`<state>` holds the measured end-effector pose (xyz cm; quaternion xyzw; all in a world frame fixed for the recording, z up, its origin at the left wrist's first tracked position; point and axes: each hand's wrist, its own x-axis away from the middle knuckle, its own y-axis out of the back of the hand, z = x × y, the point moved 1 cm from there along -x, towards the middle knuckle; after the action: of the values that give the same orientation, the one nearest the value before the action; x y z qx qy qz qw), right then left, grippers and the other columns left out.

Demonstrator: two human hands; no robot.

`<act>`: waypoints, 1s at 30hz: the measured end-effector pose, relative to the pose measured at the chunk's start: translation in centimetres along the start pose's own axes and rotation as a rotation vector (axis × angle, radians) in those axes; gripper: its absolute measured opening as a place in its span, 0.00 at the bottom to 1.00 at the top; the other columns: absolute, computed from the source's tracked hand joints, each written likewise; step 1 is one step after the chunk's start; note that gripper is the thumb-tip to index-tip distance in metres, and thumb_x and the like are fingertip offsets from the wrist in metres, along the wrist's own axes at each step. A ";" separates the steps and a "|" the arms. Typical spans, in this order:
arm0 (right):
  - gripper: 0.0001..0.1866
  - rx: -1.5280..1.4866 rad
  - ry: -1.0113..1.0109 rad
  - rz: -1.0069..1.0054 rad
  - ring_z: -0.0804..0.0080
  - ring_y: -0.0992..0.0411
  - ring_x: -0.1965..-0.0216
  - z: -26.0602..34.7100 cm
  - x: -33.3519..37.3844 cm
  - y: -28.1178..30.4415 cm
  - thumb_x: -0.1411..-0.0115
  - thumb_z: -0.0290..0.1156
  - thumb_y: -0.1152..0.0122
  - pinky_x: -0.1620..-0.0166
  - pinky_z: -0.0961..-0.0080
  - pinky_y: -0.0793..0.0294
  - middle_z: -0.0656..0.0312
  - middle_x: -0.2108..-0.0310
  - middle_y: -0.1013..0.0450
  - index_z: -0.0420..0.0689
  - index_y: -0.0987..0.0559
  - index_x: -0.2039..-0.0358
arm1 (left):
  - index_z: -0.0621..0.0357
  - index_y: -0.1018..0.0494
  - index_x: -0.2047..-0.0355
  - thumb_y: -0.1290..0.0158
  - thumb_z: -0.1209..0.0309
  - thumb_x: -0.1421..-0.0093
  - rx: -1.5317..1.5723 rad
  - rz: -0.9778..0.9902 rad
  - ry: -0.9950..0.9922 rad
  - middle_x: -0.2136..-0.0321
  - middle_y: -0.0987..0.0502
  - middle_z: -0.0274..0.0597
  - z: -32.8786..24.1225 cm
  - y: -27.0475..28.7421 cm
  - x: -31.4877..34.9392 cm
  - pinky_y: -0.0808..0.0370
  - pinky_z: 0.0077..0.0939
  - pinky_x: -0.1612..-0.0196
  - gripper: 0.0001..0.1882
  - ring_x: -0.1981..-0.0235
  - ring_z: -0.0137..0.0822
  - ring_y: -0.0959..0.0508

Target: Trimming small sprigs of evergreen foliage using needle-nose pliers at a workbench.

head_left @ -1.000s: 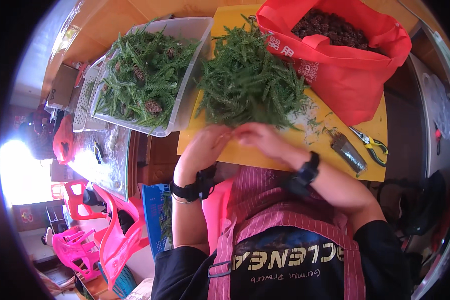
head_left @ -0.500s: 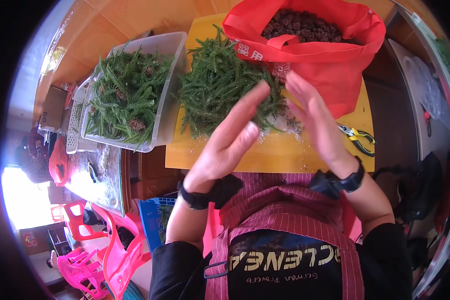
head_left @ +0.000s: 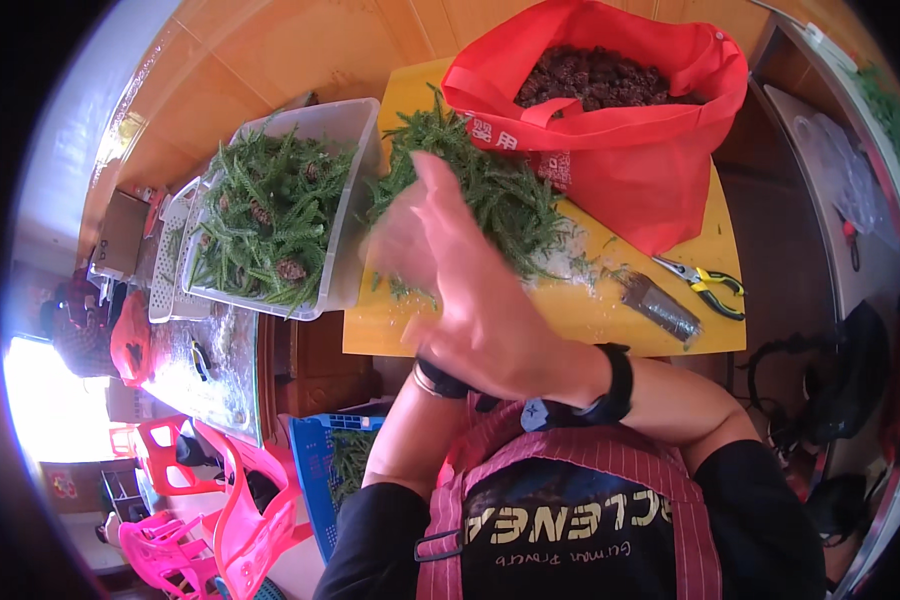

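Note:
My right hand (head_left: 490, 310) crosses over my left, fingers stretched out and holding nothing. Behind it my left hand (head_left: 398, 242) is smeared by motion and partly hidden, so its fingers cannot be made out. Both wrists wear black bands. Beyond the hands, a pile of green artificial fir sprigs (head_left: 505, 195) lies on a yellow board (head_left: 570, 325). A clear plastic bin (head_left: 355, 215) on the left is heaped with green sprigs with pinecones (head_left: 290, 269) attached. Right of the hands lies a dark, shiny, narrow bundle (head_left: 662, 308), beside yellow-and-black pliers (head_left: 708, 285).
A red fabric bag (head_left: 640, 190) full of brown pinecones (head_left: 595, 78) stands at the board's back right. White crumbs (head_left: 570, 262) lie near the sprigs. Lower left are a blue basket (head_left: 315, 470), pink chairs (head_left: 250, 500) and a side table with another pair of pliers (head_left: 201, 360).
My hands were apart and raised over the board; now the right has swung left across the left one. The dark bundle, hidden before, is in sight. The view has shifted slightly.

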<state>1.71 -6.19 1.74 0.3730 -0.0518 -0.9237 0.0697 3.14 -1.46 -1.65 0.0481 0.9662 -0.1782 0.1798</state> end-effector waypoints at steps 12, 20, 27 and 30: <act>0.35 0.236 0.029 0.073 0.45 0.55 0.38 -3.2 -0.3 0.8 0.39 0.47 0.56 0.39 0.60 0.55 0.42 0.41 0.50 0.34 0.48 0.41 | 0.50 0.66 0.36 0.77 0.49 0.35 0.399 0.075 0.058 0.35 0.64 0.41 -1.9 1.2 -1.8 0.65 0.32 0.36 0.32 0.35 0.38 0.62; 0.38 -0.672 -0.309 0.023 0.63 0.63 0.34 1.4 -1.0 1.0 0.37 0.58 0.74 0.36 0.64 0.62 0.50 0.36 0.62 0.45 0.62 0.36 | 0.57 0.55 0.37 0.69 0.48 0.40 -0.792 0.271 -0.665 0.37 0.61 0.57 -2.2 1.8 -2.1 0.70 0.50 0.39 0.36 0.35 0.52 0.61; 0.24 0.207 -0.226 0.895 0.55 0.38 0.47 4.2 1.7 12.1 0.43 0.41 0.46 0.45 0.65 0.39 0.51 0.46 0.38 0.43 0.33 0.48 | 0.65 0.41 0.45 0.59 0.62 0.37 -0.600 0.290 0.099 0.48 0.34 0.50 -9.3 5.0 -4.5 0.37 0.32 0.45 0.25 0.49 0.40 0.31; 0.22 0.584 -0.179 1.100 0.55 0.31 0.55 7.9 1.3 19.5 0.46 0.43 0.43 0.52 0.65 0.32 0.51 0.55 0.31 0.43 0.28 0.55 | 0.68 0.32 0.53 0.54 0.68 0.42 -0.835 0.370 0.053 0.61 0.25 0.47 -17.3 6.6 -3.2 0.33 0.25 0.51 0.19 0.55 0.34 0.26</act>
<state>-2.98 -25.23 9.40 0.2168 -0.4917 -0.7282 0.4254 1.46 10.83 12.42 0.1480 0.9346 0.2631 0.1879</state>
